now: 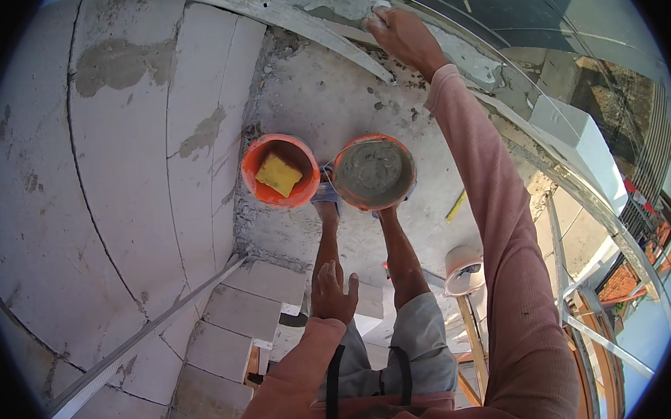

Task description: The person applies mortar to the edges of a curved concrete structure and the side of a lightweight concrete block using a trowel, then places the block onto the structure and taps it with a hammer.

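My right hand (pixel 404 37) reaches far forward with its fingers closed, over a ledge (pixel 464 55) smeared with wet grey mortar. What it grips is mostly hidden; only a pale bit shows at the fingers. Near my knee, my left hand (pixel 334 294) hangs empty, its fingers apart. At my feet stand two orange buckets. The right bucket (pixel 374 171) is full of grey mortar. Inside the left bucket (pixel 253 155) lies a yellow sponge (pixel 277 174).
A pale block wall (pixel 123 137) with mortar patches rises on the left. A metal straightedge (pixel 145 332) leans there. On the concrete floor lies a yellow strip (pixel 455 205). A pale bucket (pixel 464 269) stands by my right leg; a white block (pixel 579 147) rests beyond the ledge.
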{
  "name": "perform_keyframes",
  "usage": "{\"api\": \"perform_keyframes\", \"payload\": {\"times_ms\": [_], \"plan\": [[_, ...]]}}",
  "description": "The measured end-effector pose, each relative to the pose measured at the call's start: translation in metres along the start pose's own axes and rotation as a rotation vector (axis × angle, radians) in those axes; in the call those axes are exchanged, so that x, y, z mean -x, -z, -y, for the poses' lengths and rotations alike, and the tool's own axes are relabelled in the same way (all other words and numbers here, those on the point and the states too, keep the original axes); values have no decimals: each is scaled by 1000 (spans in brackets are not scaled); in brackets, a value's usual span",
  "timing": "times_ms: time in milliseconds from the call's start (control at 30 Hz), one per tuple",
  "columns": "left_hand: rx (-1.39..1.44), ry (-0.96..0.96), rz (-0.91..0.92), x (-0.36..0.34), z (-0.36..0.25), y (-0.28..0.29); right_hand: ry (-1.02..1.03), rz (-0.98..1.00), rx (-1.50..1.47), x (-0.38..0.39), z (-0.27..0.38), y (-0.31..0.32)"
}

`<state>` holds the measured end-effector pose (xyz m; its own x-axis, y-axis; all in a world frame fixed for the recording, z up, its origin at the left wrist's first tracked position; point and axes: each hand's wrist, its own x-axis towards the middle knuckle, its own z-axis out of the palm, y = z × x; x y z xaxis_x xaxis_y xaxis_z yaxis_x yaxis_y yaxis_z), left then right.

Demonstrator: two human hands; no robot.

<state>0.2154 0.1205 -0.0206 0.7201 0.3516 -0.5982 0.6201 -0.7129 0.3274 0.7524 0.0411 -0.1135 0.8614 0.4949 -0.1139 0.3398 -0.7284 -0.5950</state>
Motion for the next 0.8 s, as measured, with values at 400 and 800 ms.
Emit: {"api": "perform_keyframes", "payload": {"times_ms": [400, 800], "plan": [[-6, 23, 45, 0, -14, 3, -40, 240, 304, -85, 32, -39], [-13, -23, 41, -5, -9, 7, -85, -66, 313, 19, -29, 25]]}}
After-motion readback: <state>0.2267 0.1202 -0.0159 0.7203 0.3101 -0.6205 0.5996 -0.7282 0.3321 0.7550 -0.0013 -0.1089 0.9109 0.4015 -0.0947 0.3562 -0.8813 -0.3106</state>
